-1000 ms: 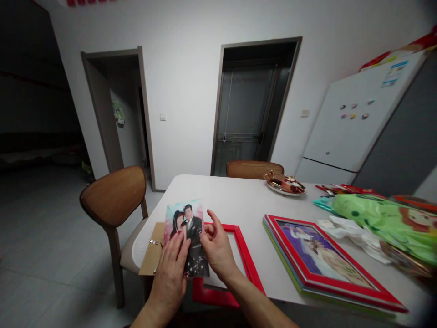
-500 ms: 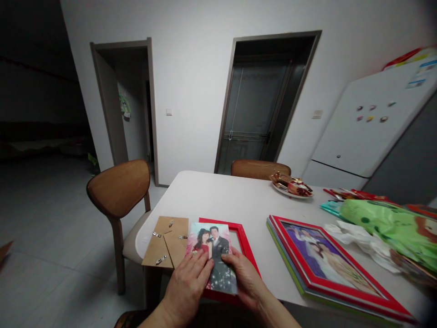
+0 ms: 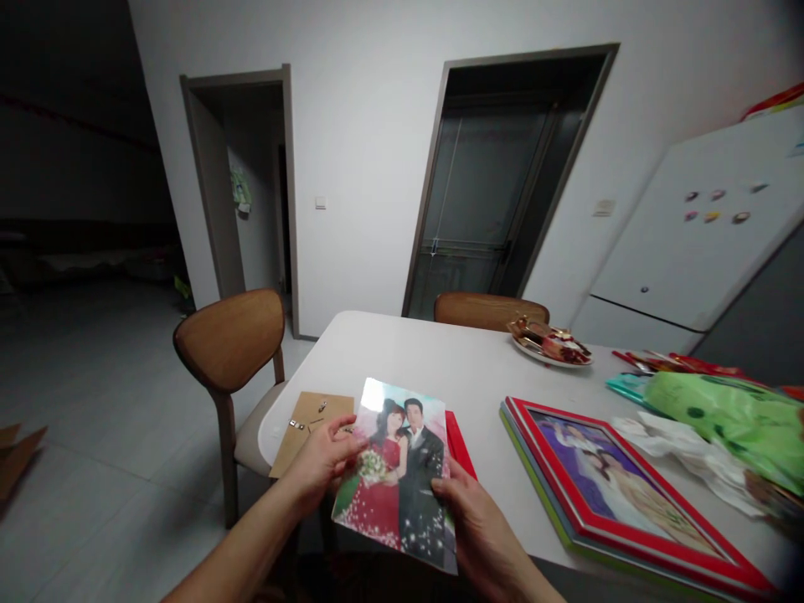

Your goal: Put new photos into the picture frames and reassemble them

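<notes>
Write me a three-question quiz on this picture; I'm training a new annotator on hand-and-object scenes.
1. True or false: both hands grip the photo print.
2. What lies on the table directly under the print?
A. a plate of sweets
B. an empty red frame
C. a green bag
3. Which side of the print does the left hand hold?

Key
1. True: the right hand holds it too.
2. B: the empty red frame.
3. Its left edge, beside the brown backing board.
</notes>
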The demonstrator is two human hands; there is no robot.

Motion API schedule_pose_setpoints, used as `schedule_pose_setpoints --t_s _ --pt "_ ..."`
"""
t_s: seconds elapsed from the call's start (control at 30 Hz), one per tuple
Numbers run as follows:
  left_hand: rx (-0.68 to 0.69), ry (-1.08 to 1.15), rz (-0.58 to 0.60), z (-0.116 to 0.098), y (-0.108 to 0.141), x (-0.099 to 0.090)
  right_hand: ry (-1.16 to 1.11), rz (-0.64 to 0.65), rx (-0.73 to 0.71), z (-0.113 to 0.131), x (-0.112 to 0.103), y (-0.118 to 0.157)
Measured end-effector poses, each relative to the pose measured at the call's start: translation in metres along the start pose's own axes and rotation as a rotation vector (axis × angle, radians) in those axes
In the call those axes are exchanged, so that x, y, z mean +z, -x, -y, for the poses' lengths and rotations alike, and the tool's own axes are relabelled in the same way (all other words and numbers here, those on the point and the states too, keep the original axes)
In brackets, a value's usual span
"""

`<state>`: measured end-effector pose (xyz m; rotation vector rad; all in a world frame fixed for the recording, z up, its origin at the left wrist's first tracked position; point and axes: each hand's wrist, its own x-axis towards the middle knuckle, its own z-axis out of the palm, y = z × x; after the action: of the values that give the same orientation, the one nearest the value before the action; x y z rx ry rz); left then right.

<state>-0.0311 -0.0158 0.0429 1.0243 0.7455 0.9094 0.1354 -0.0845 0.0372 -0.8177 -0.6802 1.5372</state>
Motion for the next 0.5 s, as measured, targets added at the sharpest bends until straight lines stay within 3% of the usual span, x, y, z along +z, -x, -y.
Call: schedule_pose_setpoints --t_s 0.13,0.37,0.5 --pt "-0.002 0.083 0.053 0.001 -0.004 0.01 0.073 0.043 0.042 -0.003 0.005 0.007" --pt "0.006 0.12 -0.093 0.01 0.001 0.015 0.103 0.046 0.005 -0.013 0.004 0.004" --pt "-0.052 0.173 -0.089 0.013 0.002 0.013 0.105 0.039 0.008 -0.014 0.004 0.005"
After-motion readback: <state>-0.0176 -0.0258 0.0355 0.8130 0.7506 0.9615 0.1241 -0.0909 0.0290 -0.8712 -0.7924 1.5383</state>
